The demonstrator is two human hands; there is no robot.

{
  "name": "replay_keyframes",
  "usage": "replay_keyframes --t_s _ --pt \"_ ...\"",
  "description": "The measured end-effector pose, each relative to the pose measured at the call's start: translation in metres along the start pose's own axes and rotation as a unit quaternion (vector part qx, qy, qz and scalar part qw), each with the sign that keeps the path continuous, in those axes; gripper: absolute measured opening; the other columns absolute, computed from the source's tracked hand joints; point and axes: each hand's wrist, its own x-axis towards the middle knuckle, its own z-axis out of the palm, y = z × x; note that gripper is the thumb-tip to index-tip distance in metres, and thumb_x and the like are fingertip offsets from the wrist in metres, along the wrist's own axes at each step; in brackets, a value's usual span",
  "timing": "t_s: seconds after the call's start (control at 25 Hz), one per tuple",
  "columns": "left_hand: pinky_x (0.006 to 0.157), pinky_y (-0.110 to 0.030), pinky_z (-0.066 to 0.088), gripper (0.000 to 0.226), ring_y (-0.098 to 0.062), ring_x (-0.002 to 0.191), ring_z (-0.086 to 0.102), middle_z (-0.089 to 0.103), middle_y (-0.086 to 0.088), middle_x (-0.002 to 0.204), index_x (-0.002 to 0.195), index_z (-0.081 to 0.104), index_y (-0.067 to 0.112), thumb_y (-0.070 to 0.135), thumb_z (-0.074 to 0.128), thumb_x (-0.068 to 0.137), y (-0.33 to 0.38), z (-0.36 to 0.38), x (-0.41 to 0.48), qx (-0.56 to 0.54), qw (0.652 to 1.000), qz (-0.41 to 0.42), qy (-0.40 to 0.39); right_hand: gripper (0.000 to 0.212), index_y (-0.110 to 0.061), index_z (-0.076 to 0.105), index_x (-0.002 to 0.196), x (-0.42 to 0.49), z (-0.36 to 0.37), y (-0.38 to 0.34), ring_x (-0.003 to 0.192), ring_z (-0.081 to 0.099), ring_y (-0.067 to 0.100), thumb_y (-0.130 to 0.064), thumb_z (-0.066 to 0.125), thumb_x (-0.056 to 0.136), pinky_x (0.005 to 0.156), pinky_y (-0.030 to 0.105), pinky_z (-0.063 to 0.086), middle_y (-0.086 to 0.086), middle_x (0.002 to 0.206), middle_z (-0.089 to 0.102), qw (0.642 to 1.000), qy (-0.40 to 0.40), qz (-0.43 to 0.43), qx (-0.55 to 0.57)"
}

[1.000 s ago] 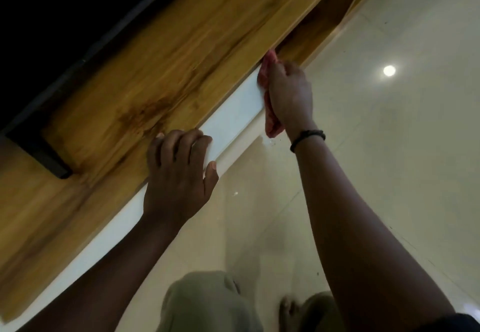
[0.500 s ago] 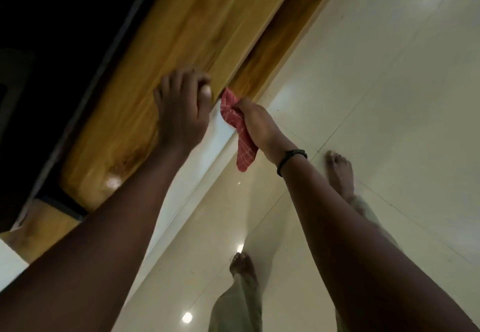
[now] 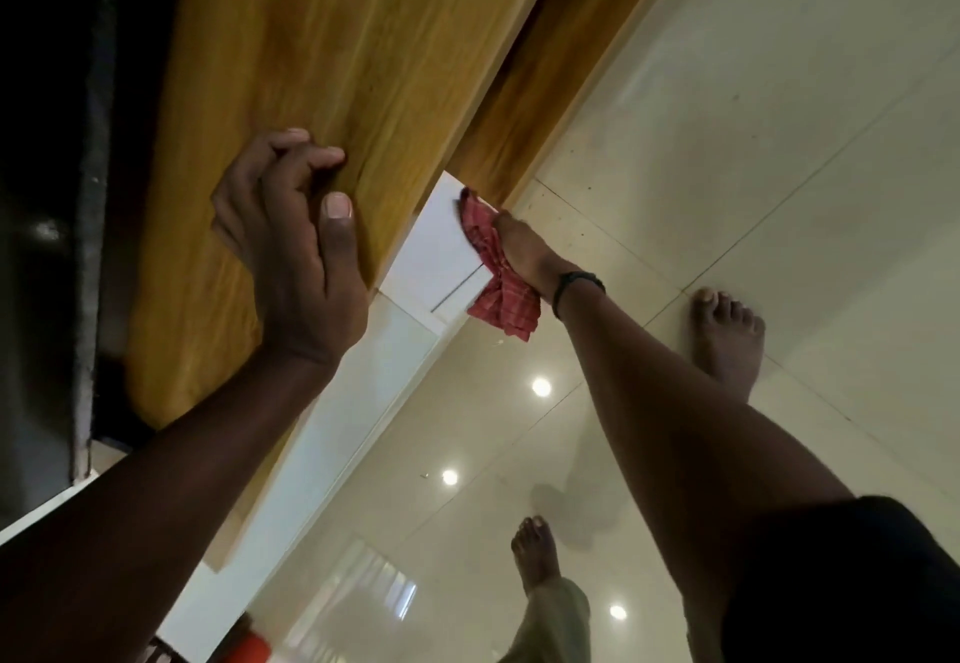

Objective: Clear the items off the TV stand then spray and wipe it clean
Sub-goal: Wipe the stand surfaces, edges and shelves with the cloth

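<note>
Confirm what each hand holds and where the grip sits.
Right hand grips the red cloth by its upper end, against the white front panel; the lower end hangs free. Left hand holds nothing, resting on the wooden top.

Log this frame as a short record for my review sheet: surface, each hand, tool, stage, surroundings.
surface: TV stand, wooden top with a white front panel below its edge
left hand: rests on the wooden top at the front edge, fingers bent, holding nothing
right hand: presses a cloth against the white front panel
tool: red checked cloth, its lower end hanging loose
stage: wiping the front panel
surroundings: glossy pale floor, bare foot beside the stand
</note>
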Motion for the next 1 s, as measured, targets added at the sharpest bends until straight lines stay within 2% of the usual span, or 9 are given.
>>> replay_keyframes --t_s 0.16,0.24,0.32,0.4,0.52,0.64,0.72,0.88,1.0 --pt "0.101 -0.051 0.042 0.027 -0.036 0.118 0.055 0.060 -0.021 0.129 0.121 0.058 0.008 0.023 0.043 0.105 0.003 -0.001 0.003 0.002 1.000 0.002 -0.004 0.054 -0.028 0.027 0.161 0.001 -0.009 0.008 0.157 0.021 0.032 -0.046 0.018 0.111 0.126 0.061 0.016 0.008 0.170 0.025 0.999 0.023 0.032 -0.020" --pt "0.101 -0.052 0.042 0.027 -0.038 0.117 0.056 0.061 -0.022 0.128 0.120 0.060 0.007 0.021 0.043 0.104 0.005 -0.003 0.006 0.002 1.000 -0.014 -0.011 0.053 -0.029 0.035 0.158 -0.030 0.014 -0.001 0.157 0.021 0.037 -0.047 0.019 0.110 0.125 0.067 0.011 0.008 0.168 0.030 0.987 -0.023 -0.082 -0.135" --pt "0.100 -0.054 0.042 0.028 -0.039 0.117 0.056 0.060 -0.023 0.128 0.119 0.061 0.005 0.019 0.044 0.103 0.007 -0.006 0.006 0.004 1.000 -0.025 -0.013 0.054 -0.023 0.038 0.157 -0.055 0.032 -0.017 0.158 0.013 0.039 -0.045 0.025 0.109 0.122 0.070 0.002 0.007 0.170 0.024 0.925 -0.071 -0.227 -0.295" --pt "0.101 -0.054 0.042 0.028 -0.039 0.117 0.056 0.060 -0.023 0.128 0.119 0.062 0.004 0.019 0.045 0.102 0.007 -0.006 0.006 0.001 1.000 -0.024 -0.015 0.054 -0.014 0.035 0.158 -0.055 0.038 -0.041 0.158 0.014 0.039 -0.040 0.030 0.111 0.121 0.069 -0.002 0.010 0.170 0.024 0.903 -0.108 -0.255 -0.329" --pt "0.102 -0.053 0.041 0.027 -0.038 0.118 0.056 0.060 -0.022 0.128 0.121 0.059 0.010 0.026 0.042 0.106 -0.002 -0.001 0.004 -0.015 1.000 -0.003 -0.005 0.036 -0.028 0.050 0.139 -0.026 0.035 -0.070 0.134 0.053 0.014 -0.033 0.025 0.113 0.124 0.051 0.019 -0.003 0.139 0.062 0.958 -0.129 -0.182 -0.182" --pt "0.099 -0.056 0.043 0.031 -0.035 0.117 0.056 0.061 -0.019 0.128 0.122 0.059 0.014 0.031 0.038 0.109 -0.012 0.007 0.000 -0.041 0.999 0.018 0.022 0.028 -0.036 0.044 0.087 0.016 0.015 -0.063 0.084 0.057 0.007 -0.043 0.030 0.109 0.087 0.036 0.043 -0.018 0.081 0.056 0.995 -0.060 -0.065 -0.053" --pt "0.099 -0.056 0.044 0.031 -0.034 0.119 0.056 0.061 -0.017 0.130 0.124 0.060 0.015 0.031 0.039 0.108 -0.014 0.008 0.002 -0.050 0.998 0.013 0.024 0.031 -0.034 0.046 0.086 0.020 0.006 -0.047 0.084 0.054 0.015 -0.053 0.029 0.103 0.076 0.034 0.044 -0.009 0.086 0.055 0.998 -0.045 0.030 -0.017" --pt "0.106 -0.048 0.039 0.028 -0.026 0.125 0.053 0.058 -0.007 0.135 0.124 0.061 0.020 0.030 0.041 0.107 -0.010 0.003 0.001 -0.058 0.998 -0.021 0.001 0.047 -0.014 0.058 0.129 -0.009 -0.005 -0.010 0.123 0.058 0.032 -0.046 0.032 0.107 0.113 0.052 0.042 0.013 0.131 0.064 0.994 0.022 0.111 -0.002" --pt "0.106 -0.048 0.038 0.029 -0.025 0.125 0.052 0.058 -0.004 0.136 0.123 0.060 0.023 0.034 0.039 0.108 -0.009 0.001 0.003 -0.059 0.998 -0.029 -0.024 0.049 -0.009 0.056 0.142 -0.058 -0.008 -0.006 0.120 0.063 0.035 -0.041 0.041 0.108 0.115 0.056 0.043 0.021 0.135 0.064 0.988 0.037 0.110 0.103"
